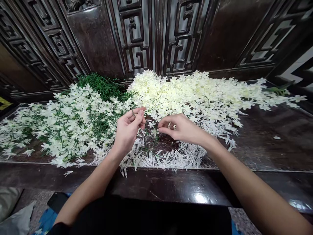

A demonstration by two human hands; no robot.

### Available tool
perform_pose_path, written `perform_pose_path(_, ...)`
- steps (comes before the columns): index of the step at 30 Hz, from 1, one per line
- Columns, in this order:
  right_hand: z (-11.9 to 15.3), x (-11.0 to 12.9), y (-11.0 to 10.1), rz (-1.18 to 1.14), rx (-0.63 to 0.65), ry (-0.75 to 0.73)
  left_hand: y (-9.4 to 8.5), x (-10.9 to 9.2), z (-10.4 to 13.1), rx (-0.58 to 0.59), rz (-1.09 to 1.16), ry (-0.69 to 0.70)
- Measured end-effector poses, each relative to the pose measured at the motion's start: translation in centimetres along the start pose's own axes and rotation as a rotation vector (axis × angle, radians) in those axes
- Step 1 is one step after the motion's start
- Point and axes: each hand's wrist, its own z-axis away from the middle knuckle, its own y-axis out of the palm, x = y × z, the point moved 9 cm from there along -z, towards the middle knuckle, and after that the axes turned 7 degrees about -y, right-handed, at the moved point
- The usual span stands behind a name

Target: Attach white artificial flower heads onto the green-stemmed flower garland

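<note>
My left hand (129, 127) is closed in a pinch on a thin green plastic stem (133, 112), which loops by the fingertips. My right hand (177, 129) is just to its right, thumb and index finger nearly together beside a small white flower (154, 132). Whether its fingertips grip that flower or another small piece cannot be made out. Left of my hands lies a pile of white artificial flowers on green stems (75, 120). Behind and to the right spreads a heap of loose cream flower heads (186, 93). Thin white plastic sticks (156, 160) are scattered below my hands.
A bundle of bare green stems (101, 85) sits at the back. Everything lies on a dark wooden bench (274, 153) with a carved openwork back (137, 32). One pale fragment (276, 137) lies at the right. Pale sacks (18, 217) and blue material (46, 218) are on the floor.
</note>
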Motion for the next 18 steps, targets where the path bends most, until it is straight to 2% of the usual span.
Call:
perform_pose_path(3, -0.1, 0.3, 0.5, -0.018, 0.025, -0.023, 0.2, 0.5, -0.1, 0.023, 0.03, -0.042)
perform_pose_path(7, -0.1, -0.2, -0.1, -0.029, -0.039, -0.029, 0.4, 1.2, -0.1, 0.048, 0.093, -0.106)
perform_pose_path(10, -0.2, -0.6, 0.3, 0.05, -0.043, -0.039, 0.6, 1.1, 0.0, 0.049, 0.095, -0.11)
perform_pose_path(18, -0.6, 0.9, 3.1, 0.375, 0.001, -0.189, 0.7, 1.0, 0.2, 0.028, 0.034, -0.129)
